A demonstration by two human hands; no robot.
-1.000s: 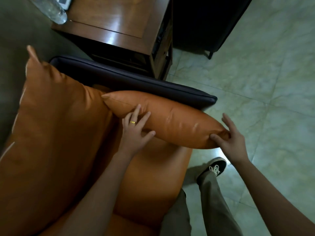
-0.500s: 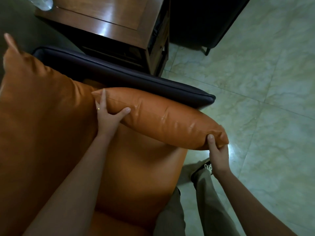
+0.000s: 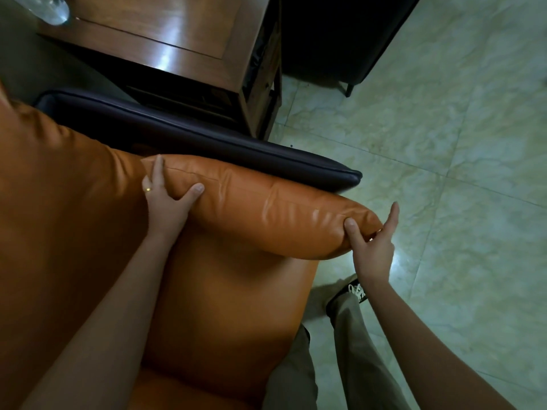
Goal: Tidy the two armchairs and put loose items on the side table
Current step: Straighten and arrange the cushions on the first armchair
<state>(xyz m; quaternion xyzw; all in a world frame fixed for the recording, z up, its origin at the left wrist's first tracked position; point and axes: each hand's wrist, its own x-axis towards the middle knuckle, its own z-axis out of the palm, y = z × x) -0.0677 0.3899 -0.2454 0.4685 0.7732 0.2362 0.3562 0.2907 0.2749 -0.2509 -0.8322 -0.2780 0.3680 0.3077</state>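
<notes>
Head view, looking steeply down on an orange armchair [image 3: 225, 315].

Hidden or cut off:
- The back cushion [image 3: 59, 202] runs off the left edge.
- The clear bottle [image 3: 51, 8] on the wooden surface [image 3: 165, 34] is cropped at the top-left corner. Only part of it shows, and whether it holds anything cannot be told.
- A second armchair [image 3: 340, 39] beyond the surface is only a dark shape with one thin leg showing.
- Most fingers of both hands lie behind the long cushion [image 3: 266, 214], out of sight.

Counts: two hands, one long cushion, one back cushion, one bottle, one ring [image 3: 147, 189], one shoe [image 3: 355, 291], two trouser legs [image 3: 349, 350].

The long cushion lies along the inner side of the dark armrest [image 3: 207, 143]. One end butts against the back cushion and the other reaches past the front edge of the seat, over the tiled floor [image 3: 444, 143].

The left hand [image 3: 165, 202] grips the end by the back cushion, its thumb sunk into the leather and its fingers wrapped over the far side. The right hand [image 3: 373, 247] holds the opposite end, with the thumb pressed on top and the forefinger straight beside the tip. Both hands are well apart, one at each end.
</notes>
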